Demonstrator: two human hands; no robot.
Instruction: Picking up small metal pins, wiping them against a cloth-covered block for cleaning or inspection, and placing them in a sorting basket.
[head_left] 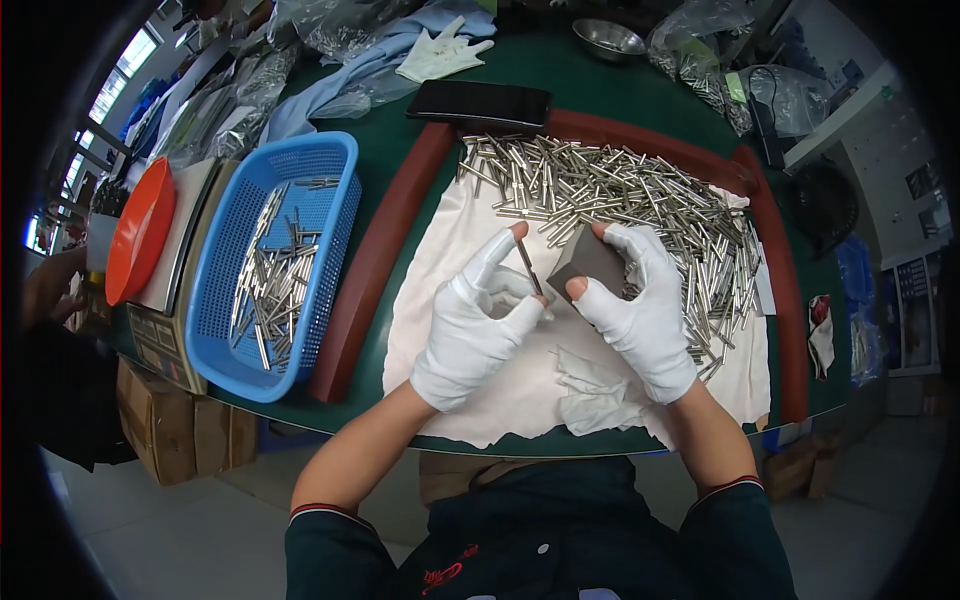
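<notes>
My left hand (468,325), in a white glove with bare fingertips, pinches a slim metal pin (529,270) between thumb and index finger. Gloved the same way, my right hand (648,318) grips a grey-brown block (588,260) with flat faces, just right of the pin. A narrow gap separates pin and block. Both hands are above a pale cloth (465,400) on the green table. Beyond them, a big heap of similar metal pins (600,180) spreads over the far and right parts of the cloth. A crumpled white rag (595,395) lies nearest my right wrist.
Dark red bars (385,260) frame the cloth. Left of them stands a blue basket (345,200) holding more pins, beside an orange dish (142,230) on a scale. A black phone (478,103) lies at the far bar; behind are a white glove (443,50) and metal bowl (608,38).
</notes>
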